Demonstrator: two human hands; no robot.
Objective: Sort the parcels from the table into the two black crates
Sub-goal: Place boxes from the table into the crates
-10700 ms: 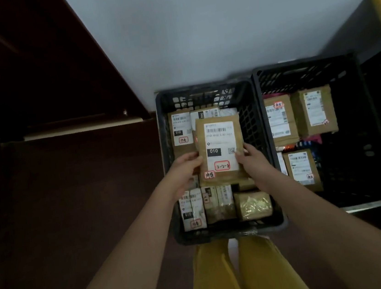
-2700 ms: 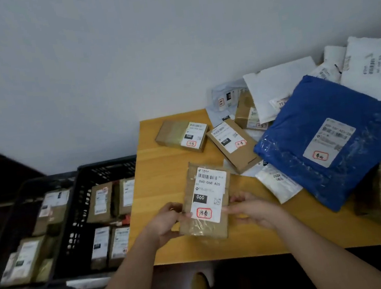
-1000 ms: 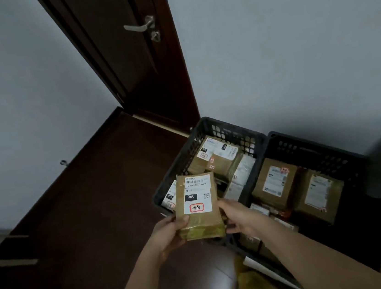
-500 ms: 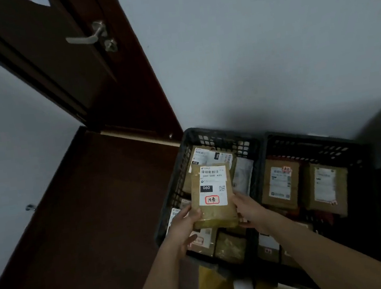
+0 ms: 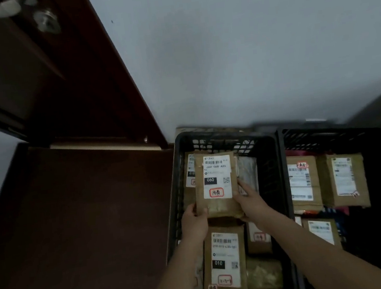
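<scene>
A brown parcel (image 5: 218, 207) with a white label marked 060 and a red stamp is inside the far half of the left black crate (image 5: 178, 189). My left hand (image 5: 195, 220) grips its near left corner. My right hand (image 5: 248, 201) holds its right edge. Several brown parcels lie in that crate, among them one marked 010 (image 5: 224, 260) at the near end. The right black crate (image 5: 332, 134) holds several more labelled brown parcels (image 5: 342, 178). Whether the held parcel rests on those beneath it cannot be told.
The two crates stand side by side on a dark brown floor (image 5: 85, 217) against a white wall (image 5: 245, 53). A dark wooden door (image 5: 31, 67) with a metal handle is at the upper left. The table is out of view.
Both hands have moved the 060 parcel forward and lower into the far half of the left crate. The view has tilted down toward the crates.
</scene>
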